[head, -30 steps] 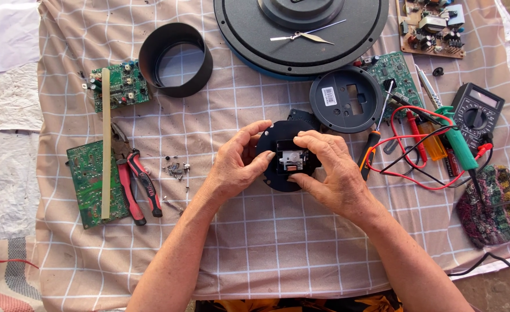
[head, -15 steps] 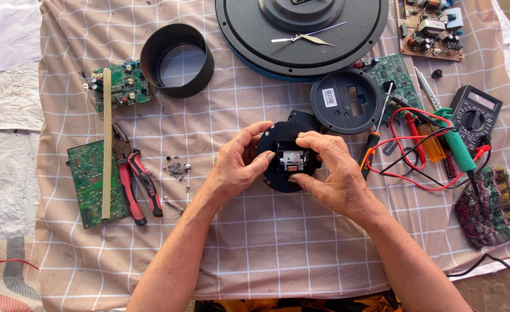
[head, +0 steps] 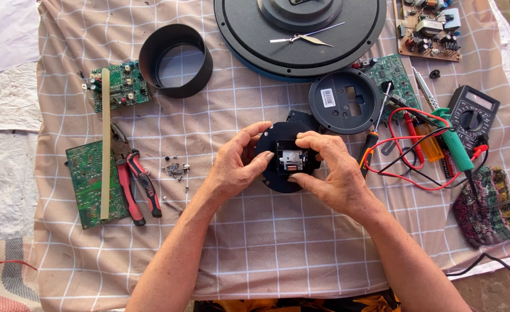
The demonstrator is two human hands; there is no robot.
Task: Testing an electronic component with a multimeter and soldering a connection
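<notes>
Both hands meet over the middle of the counter, which is covered by a beige checked cloth (head: pixel 278 248). Between them sits a round black plastic disc (head: pixel 273 173) with a small silver metal block (head: pixel 292 160) set in a square recess at its centre. The left hand (head: pixel 237 164) is clamped on the disc's edge at 9 o'clock, thumb pressing its face beside the block. The right hand (head: pixel 331 173) grips the disc from 3 o'clock, index finger curled over the top of the block and thumb under it.

At 12 o'clock from the disc lies a large round black clock face (head: pixel 301 34) with pale hands, partly cut off by the frame. At 1 o'clock, just beside the disc, lies a round black plastic cover (head: pixel 344 101) bearing a white label and cut-outs, overlapping a green circuit board (head: pixel 393 78). At 11 o'clock stands an open black plastic ring (head: pixel 175 59); only the cloth shows through it. At 9 o'clock a small scatter of loose screws (head: pixel 175 170) lies on the cloth, and farther out red-handled pliers (head: pixel 136 185) rest against a long green circuit board (head: pixel 87 185) crossed by a pale wooden strip (head: pixel 105 144). At 3 o'clock lie an orange-handled screwdriver (head: pixel 370 144), a black multimeter (head: pixel 470 115) with red and black leads, and a green-handled soldering iron (head: pixel 448 138).
</notes>
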